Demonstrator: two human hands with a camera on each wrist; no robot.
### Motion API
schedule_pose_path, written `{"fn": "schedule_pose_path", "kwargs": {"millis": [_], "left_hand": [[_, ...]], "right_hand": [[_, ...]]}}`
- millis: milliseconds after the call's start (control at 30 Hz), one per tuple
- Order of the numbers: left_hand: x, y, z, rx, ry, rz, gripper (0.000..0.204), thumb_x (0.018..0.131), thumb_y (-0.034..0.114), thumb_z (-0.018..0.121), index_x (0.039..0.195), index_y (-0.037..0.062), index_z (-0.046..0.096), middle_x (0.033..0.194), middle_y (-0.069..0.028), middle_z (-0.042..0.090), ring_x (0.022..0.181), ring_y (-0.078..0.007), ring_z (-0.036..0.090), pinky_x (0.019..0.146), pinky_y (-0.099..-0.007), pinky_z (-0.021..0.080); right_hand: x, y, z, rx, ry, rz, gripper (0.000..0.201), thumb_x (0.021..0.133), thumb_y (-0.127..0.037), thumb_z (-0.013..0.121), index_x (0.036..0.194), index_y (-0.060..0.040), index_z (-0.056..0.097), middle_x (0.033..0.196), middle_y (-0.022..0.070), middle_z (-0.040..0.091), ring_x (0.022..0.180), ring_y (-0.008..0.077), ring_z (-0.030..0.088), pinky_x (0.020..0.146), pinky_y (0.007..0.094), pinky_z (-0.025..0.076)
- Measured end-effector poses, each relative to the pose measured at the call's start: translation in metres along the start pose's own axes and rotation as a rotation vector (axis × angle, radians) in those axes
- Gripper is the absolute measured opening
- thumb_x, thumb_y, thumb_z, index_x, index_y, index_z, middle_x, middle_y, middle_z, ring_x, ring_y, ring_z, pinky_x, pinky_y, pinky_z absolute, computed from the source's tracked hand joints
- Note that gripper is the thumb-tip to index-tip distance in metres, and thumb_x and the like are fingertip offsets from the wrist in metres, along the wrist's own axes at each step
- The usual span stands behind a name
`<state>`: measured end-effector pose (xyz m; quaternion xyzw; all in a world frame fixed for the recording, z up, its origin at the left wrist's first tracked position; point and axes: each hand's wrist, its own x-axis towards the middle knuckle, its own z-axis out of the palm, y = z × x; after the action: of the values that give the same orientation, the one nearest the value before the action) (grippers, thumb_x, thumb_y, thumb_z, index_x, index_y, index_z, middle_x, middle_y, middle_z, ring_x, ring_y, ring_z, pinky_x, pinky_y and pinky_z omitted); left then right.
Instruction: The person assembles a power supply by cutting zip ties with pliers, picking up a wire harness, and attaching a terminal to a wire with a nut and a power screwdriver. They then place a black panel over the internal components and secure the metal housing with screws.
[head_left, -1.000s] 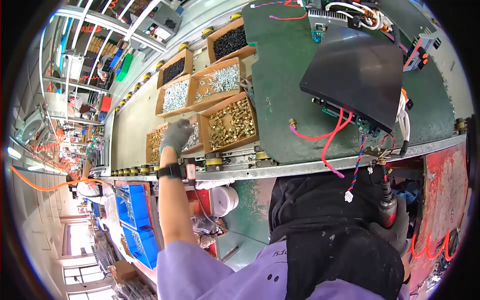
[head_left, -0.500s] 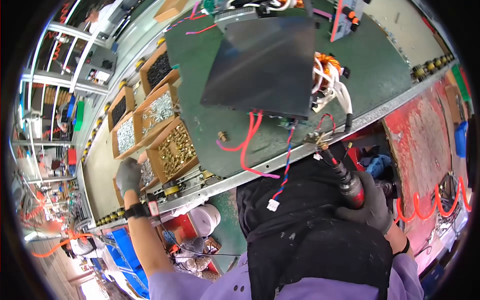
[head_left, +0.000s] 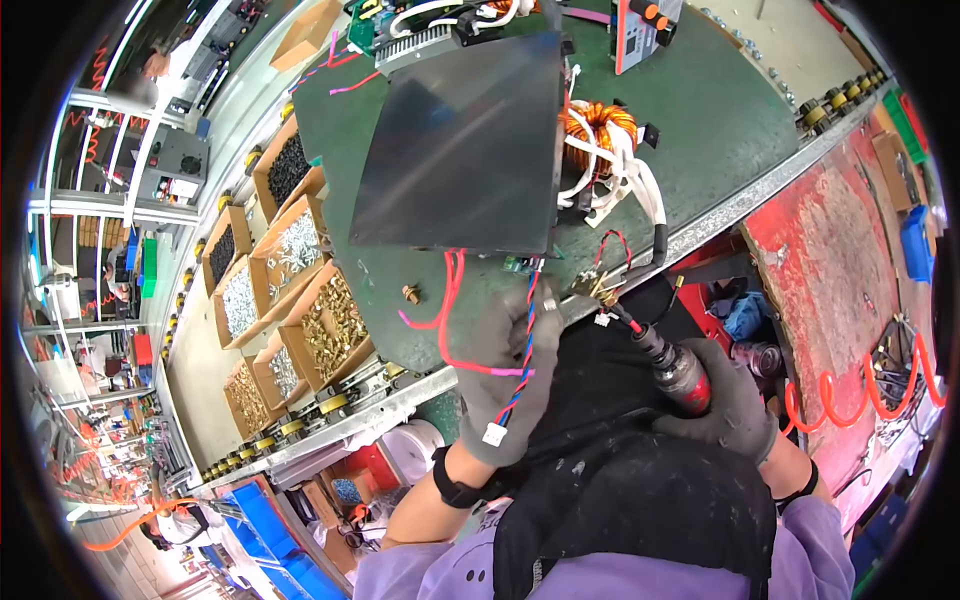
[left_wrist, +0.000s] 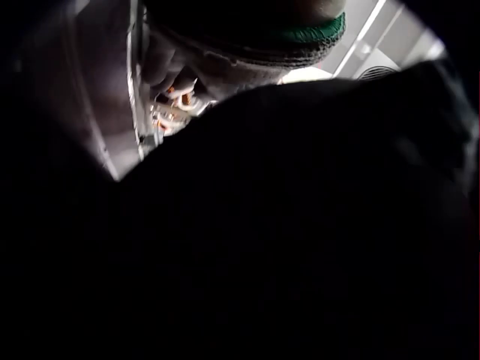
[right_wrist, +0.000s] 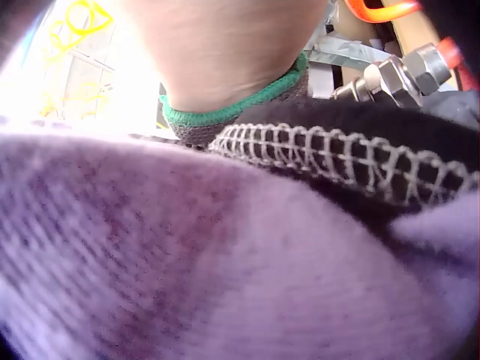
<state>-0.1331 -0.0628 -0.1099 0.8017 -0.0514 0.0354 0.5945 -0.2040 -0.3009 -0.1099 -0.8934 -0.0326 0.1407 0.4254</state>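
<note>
In the head view, the gloved left hand [head_left: 500,360] is at the bench's front edge, behind red wires [head_left: 442,335] and a twisted red-blue wire [head_left: 526,350] ending in a white connector [head_left: 494,434]. Whether its fingers hold anything is unclear. The gloved right hand [head_left: 735,410] grips a power driver [head_left: 680,375], its tip at a small metal part [head_left: 598,290] by the edge. A black panel [head_left: 460,150] covers a circuit assembly. Dark cloth fills most of the left wrist view; the right wrist view shows a purple sleeve [right_wrist: 225,255] and glove cuff [right_wrist: 217,116]. Neither wrist view shows fingers.
Cardboard boxes of brass [head_left: 330,330], silver [head_left: 240,305] and black screws [head_left: 288,172] stand left. A loose brass fastener [head_left: 411,294] lies on the green bench mat [head_left: 700,130]. A copper coil [head_left: 605,130] with white cables sits right of the panel. A red coiled hose [head_left: 860,405] hangs right.
The left hand has left the screw boxes and moved right to the wires at the bench edge. The head view has shifted. The right hand keeps its grip on the driver.
</note>
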Motion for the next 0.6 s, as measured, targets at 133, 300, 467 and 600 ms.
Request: {"fn": "schedule_pose_path", "kwargs": {"millis": [133,300,467,600], "left_hand": [[0.010,0.004,0.007,0.007,0.052,-0.196,0.020,0.091,0.004,0.059,0.109,-0.0039,0.061,0.096,-0.0115,0.068,0.089,-0.0149,0.066,0.082,-0.0296,0.055],[0.016,0.017,0.016,0.180,0.089,-0.007,0.015,0.086,0.006,0.068,0.098,-0.0025,0.067,0.078,-0.0077,0.067,0.063,-0.0095,0.058,0.058,-0.0249,0.046],[0.014,-0.008,0.013,0.158,0.022,0.100,0.022,0.084,0.005,0.068,0.105,-0.0002,0.067,0.079,-0.0103,0.067,0.064,-0.0148,0.062,0.059,-0.0274,0.048],[0.012,-0.005,0.016,0.022,-0.009,-0.091,0.024,0.086,0.005,0.064,0.110,0.0003,0.067,0.081,-0.0114,0.069,0.068,-0.0147,0.065,0.061,-0.0274,0.051]], "right_hand": [[0.001,0.002,-0.002,0.003,-0.017,0.025,0.082,0.061,-0.042,0.088,0.124,-0.0060,0.049,0.098,0.0197,0.067,0.085,0.0392,0.068,0.076,0.0449,0.054],[0.003,0.002,-0.004,-0.019,-0.028,-0.023,0.080,0.063,-0.042,0.087,0.124,-0.0064,0.049,0.093,0.0193,0.067,0.081,0.0391,0.068,0.072,0.0447,0.055],[0.004,0.003,-0.006,-0.050,-0.036,-0.060,0.077,0.065,-0.041,0.087,0.122,-0.0052,0.048,0.087,0.0193,0.067,0.078,0.0386,0.068,0.069,0.0439,0.054],[0.003,0.002,-0.006,-0.070,-0.008,-0.080,0.077,0.066,-0.041,0.086,0.122,-0.0047,0.047,0.087,0.0192,0.067,0.077,0.0379,0.068,0.068,0.0435,0.054]]}}
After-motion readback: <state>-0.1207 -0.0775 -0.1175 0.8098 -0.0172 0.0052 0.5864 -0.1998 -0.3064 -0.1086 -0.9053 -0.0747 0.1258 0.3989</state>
